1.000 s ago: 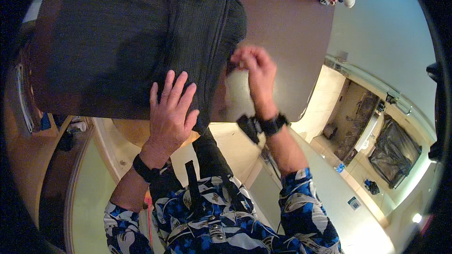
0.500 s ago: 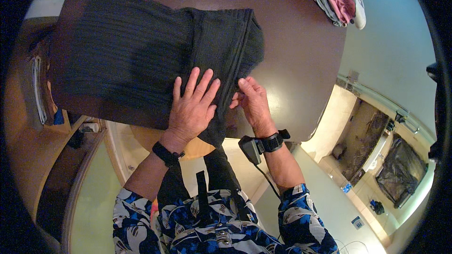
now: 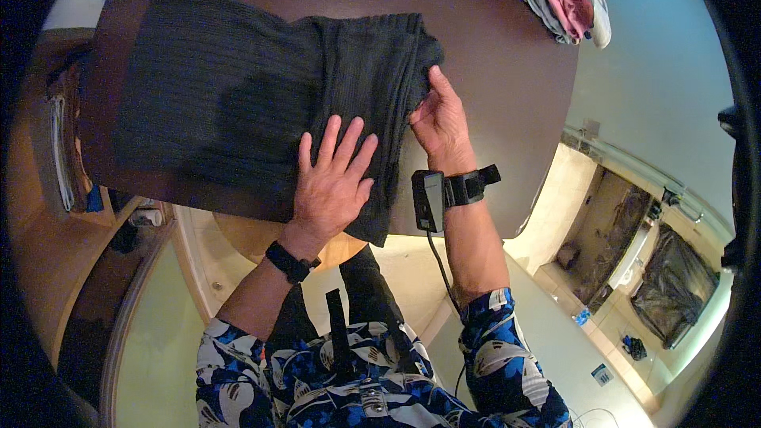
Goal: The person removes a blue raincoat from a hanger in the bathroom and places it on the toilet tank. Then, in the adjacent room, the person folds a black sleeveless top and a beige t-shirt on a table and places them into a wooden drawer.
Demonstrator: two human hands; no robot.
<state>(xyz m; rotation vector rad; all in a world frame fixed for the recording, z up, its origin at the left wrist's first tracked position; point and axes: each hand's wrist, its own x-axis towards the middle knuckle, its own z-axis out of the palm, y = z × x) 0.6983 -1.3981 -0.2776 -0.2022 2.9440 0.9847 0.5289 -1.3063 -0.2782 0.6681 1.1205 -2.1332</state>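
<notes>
A dark, ribbed knit garment (image 3: pixel 230 87) lies spread over the brown table, its right part folded over in layers. Flat on the near part of that fold rests my left hand (image 3: pixel 333 178), fingers spread and pointing away from me. My right hand (image 3: pixel 444 119) is at the garment's right edge, thumb up, with the other fingers curled under the folded cloth and partly hidden by it. Some of the garment hangs over the table's near edge, between my forearms.
The brown table (image 3: pixel 507 111) has a rounded right side. At its far right corner lies a pile of clothes (image 3: pixel 567 4), pink, grey and white. A wooden stool (image 3: pixel 238 238) stands below the near edge. Folded cloths (image 3: pixel 67 150) sit on the left, and a black bag (image 3: pixel 678 285) is at the right.
My right hand has moved away from me along the garment's right edge, and the cloth there is drawn in. My left hand has shifted slightly right, still flat.
</notes>
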